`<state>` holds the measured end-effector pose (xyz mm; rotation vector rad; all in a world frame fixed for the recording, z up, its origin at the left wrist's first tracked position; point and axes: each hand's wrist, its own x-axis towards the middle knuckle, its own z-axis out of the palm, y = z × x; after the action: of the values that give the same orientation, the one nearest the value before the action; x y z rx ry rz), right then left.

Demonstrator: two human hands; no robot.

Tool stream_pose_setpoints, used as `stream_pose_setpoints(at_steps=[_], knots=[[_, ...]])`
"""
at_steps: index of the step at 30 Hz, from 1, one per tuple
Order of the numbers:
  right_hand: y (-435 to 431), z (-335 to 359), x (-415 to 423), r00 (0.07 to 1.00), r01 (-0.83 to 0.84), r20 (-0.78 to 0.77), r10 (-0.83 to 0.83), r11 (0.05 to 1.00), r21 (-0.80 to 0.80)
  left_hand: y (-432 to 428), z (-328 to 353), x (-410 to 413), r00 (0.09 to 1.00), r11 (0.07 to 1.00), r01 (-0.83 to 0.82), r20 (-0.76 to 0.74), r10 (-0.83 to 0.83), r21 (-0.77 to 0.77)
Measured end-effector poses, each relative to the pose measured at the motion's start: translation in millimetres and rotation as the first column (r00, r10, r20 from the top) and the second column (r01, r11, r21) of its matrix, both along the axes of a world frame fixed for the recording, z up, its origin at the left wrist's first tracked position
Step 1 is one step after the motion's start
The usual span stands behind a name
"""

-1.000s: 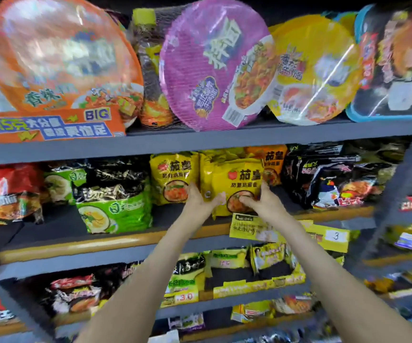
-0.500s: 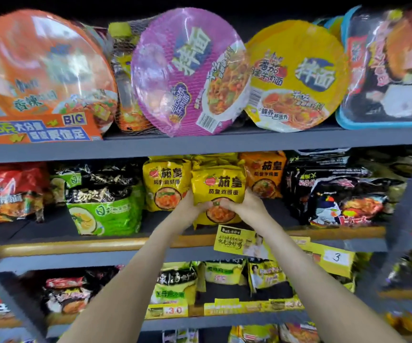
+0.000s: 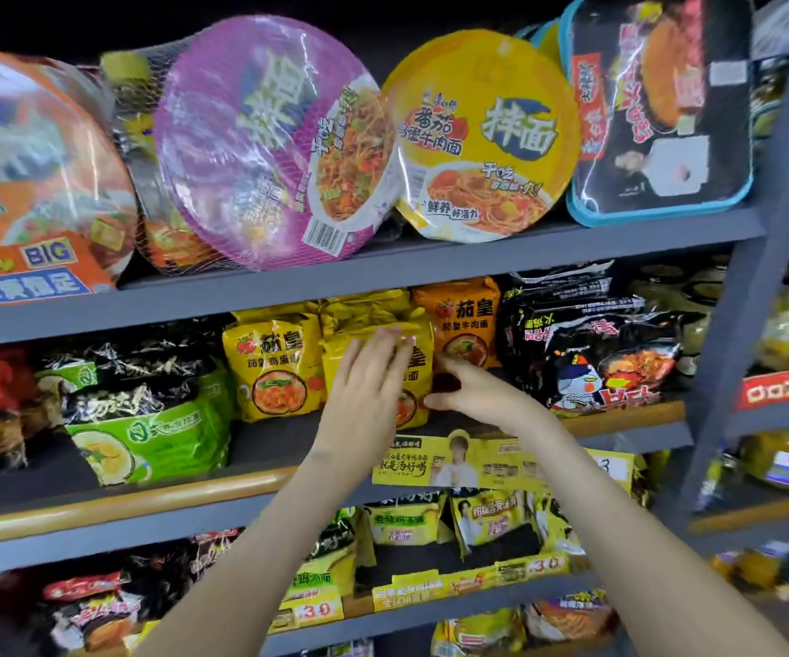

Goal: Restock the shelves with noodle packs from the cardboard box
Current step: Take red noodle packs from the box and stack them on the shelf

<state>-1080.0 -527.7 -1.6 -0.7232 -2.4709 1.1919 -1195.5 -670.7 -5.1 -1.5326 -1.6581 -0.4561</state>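
A yellow noodle pack (image 3: pixel 420 372) stands upright on the middle shelf (image 3: pixel 146 490), in front of another yellow pack. My left hand (image 3: pixel 369 386) lies flat against its front, fingers straight and together. My right hand (image 3: pixel 478 395) curves round the pack's lower right edge, thumb at the front corner and fingers at the side. The cardboard box is out of view.
A matching yellow pack (image 3: pixel 279 367) stands just to the left and an orange pack (image 3: pixel 466 320) to the right. Black packs (image 3: pixel 596 362) and green packs (image 3: pixel 146 433) fill the shelf ends. Big noodle bowls (image 3: pixel 269 144) lean overhead. A grey shelf post (image 3: pixel 752 277) rises at the right.
Both hands held the pack from below before. The pack now stands on the shelf, my left hand has opened flat on its front, and my right hand has shifted to its right edge.
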Motion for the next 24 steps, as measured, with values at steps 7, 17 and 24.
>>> stream_pose_setpoints(at_steps=[7,17,24], knots=[[27,-17,-3,0.981,0.15,0.053,-0.185,0.908,0.392,33,5,-32,0.934,0.953,-0.071,-0.354,-0.04,-0.295],[71,-5,-35,0.924,0.042,0.185,-0.334,0.569,0.822,18,11,-68,0.876,0.944,-0.106,-0.479,-0.059,-0.311],[81,-8,-43,0.926,0.039,0.16,-0.342,0.509,0.86,25,10,-62,0.876,0.944,-0.147,-0.481,-0.014,-0.296]])
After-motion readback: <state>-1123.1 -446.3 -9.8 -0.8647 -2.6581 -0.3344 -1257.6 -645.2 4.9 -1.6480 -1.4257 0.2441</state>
